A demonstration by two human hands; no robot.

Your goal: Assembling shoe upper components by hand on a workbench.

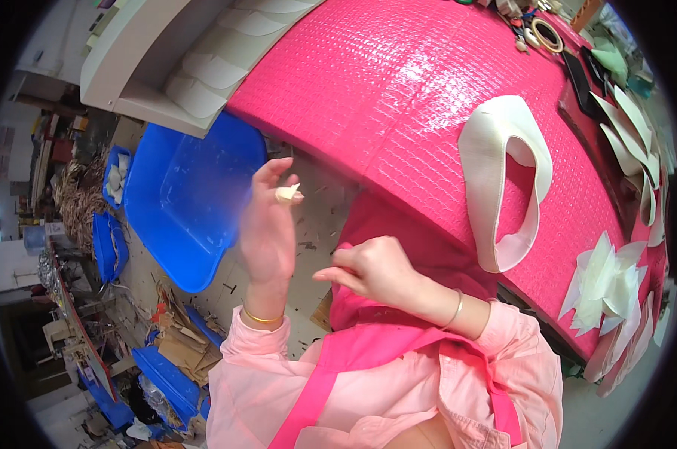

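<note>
My left hand (267,232) is raised beside a deep blue plastic bin (178,194), off the table's near edge. Its fingers are partly spread and a little blurred. A small cream scrap (288,193), like a bit of tape, sits around or against one fingertip; I cannot tell which. My right hand (380,269) is curled closed over my pink apron, its thumb pointing left, and the inside of the fist is hidden. To its right, a white shoe upper (471,176) with an oval opening lies on the pink textured table cover (383,97). Neither hand touches it.
A grey-white machine housing (148,52) holding several white curved pieces stands at the far left. Thin white sheets (608,284) are piled at the table's right end. A tape roll (548,35) and small tools lie at the far right. Scraps litter the floor.
</note>
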